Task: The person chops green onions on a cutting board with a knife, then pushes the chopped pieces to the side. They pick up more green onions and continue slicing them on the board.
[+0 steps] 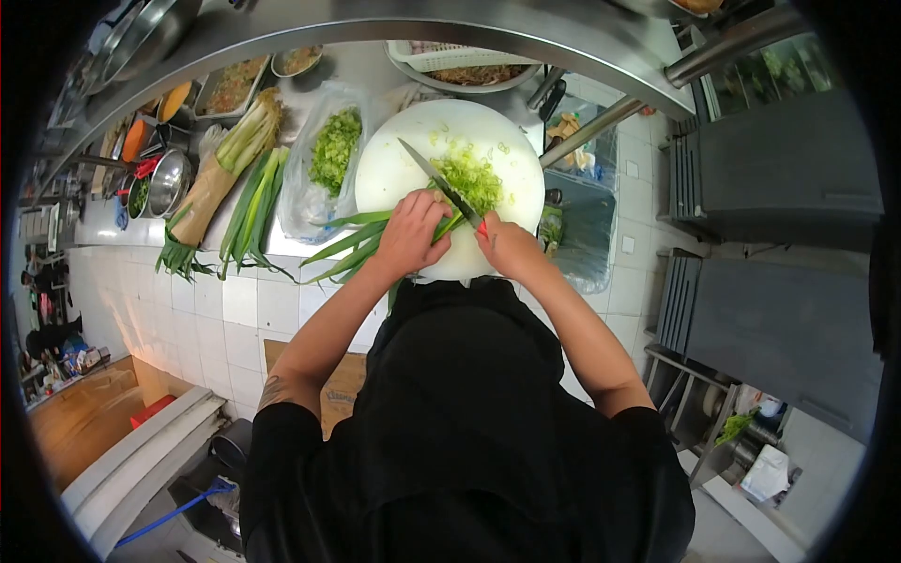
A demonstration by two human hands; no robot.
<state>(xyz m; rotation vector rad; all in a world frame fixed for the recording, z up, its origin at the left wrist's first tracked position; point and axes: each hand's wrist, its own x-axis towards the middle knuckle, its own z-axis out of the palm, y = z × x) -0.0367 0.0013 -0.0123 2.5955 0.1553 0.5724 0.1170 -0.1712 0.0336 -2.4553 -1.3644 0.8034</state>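
My right hand is closed around the red handle of a kitchen knife, whose blade points up and left over the round white cutting board. My left hand presses a bunch of green onions onto the board, fingers curled close beside the blade. The long green leaves hang off the board's left edge. Chopped green onion lies in a loose heap just beyond the blade. Left of the board, an open plastic bag holds more chopped green onion.
Two more bundles, one paper-wrapped and one loose, lie on the steel counter at left. Metal bowls stand beyond them. A steel shelf edge crosses above the far side. Right of the board is a bin with a plastic liner.
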